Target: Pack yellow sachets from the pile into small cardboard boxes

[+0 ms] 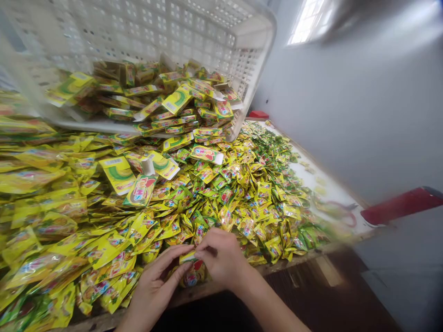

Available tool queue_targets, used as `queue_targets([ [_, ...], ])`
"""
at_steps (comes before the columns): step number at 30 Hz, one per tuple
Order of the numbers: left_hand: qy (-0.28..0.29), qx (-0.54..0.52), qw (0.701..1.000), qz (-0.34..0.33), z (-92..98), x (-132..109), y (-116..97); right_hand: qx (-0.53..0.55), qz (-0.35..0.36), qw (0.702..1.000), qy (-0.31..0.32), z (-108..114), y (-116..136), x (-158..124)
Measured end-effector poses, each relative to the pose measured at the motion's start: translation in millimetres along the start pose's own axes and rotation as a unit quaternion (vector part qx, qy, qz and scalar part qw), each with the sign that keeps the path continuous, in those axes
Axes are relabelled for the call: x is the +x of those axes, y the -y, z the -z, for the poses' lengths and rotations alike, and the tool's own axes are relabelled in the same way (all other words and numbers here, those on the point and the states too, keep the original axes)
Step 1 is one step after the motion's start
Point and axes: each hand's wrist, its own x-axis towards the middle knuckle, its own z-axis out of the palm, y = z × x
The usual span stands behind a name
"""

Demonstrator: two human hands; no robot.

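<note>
Near the table's front edge, my left hand [161, 279] has its thumb and fingers around a small yellow printed box [187, 258], partly covered by my fingers. My right hand [223, 258] is closed in a pinch at the box's upper right edge. Beneath and around both hands lies a deep heap of small yellow and green sachets [238, 184]. A few small cartons rest on the heap ahead, among them a yellow one with a green curved print [118, 174] and one with an open flap [141, 189].
A white perforated plastic basket [254, 74] lies tipped on its side at the back, with many small cartons [176, 99] spilling from its mouth. To the right are red-handled scissors [341, 210] and a red object [401, 206] by the wall [363, 110].
</note>
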Motion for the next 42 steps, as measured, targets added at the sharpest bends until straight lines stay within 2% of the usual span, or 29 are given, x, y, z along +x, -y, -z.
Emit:
queue_targets([
  [4, 0.017, 0.002, 1.0, -0.025, -2.7, -2.6, 2.8, 0.025, 0.012, 0.999, 0.015, -3.3, -1.3, -11.1],
  [9, 0.01, 0.012, 0.999, -0.029, -5.9, -11.8, 15.7, 0.016, -0.013, 0.999, -0.026, -7.6, -2.3, -22.3],
  [12, 0.016, 0.013, 1.0, -0.006, -6.0, -16.7, 17.9, 0.016, -0.024, 0.999, -0.018, -3.1, 2.3, -18.9],
  [16, 0.022, 0.008, 0.999, 0.038, -5.5, -19.2, 16.7, -0.008, 0.0, 1.0, 0.008, 2.3, 7.0, -8.8],
  [24, 0.008, -0.03, 0.999, 0.007, -9.0, -17.2, 13.2, -0.07, 0.008, 0.997, -0.036, -10.3, 7.1, -7.4],
  [28, -0.002, -0.068, 0.998, 0.019, -14.1, -13.8, 8.1, -0.07, 0.032, 0.997, 0.004, -4.1, 8.1, -10.5],
  [32, -0.017, -0.045, 0.999, -0.007, -16.0, -15.1, 9.1, 0.001, 0.048, 0.998, 0.042, 2.2, 5.5, -17.0],
  [37, 0.008, -0.006, 0.997, -0.075, -13.9, -20.6, 13.1, 0.004, 0.058, 0.998, -0.03, -9.0, -3.0, -36.2],
  [39, 0.011, 0.01, 0.996, -0.091, -13.9, -22.1, 14.4, -0.001, 0.063, 0.998, -0.027, -7.6, -5.2, -38.8],
  [41, -0.01, 0.034, 0.997, -0.069, -15.5, -22.1, 15.8, 0.002, 0.069, 0.998, -0.012, 3.6, -9.1, -31.4],
  [42, -0.027, 0.043, 0.998, -0.048, -16.8, -21.5, 16.5, 0.0, 0.065, 0.998, -0.023, 12.5, -12.6, -23.3],
])
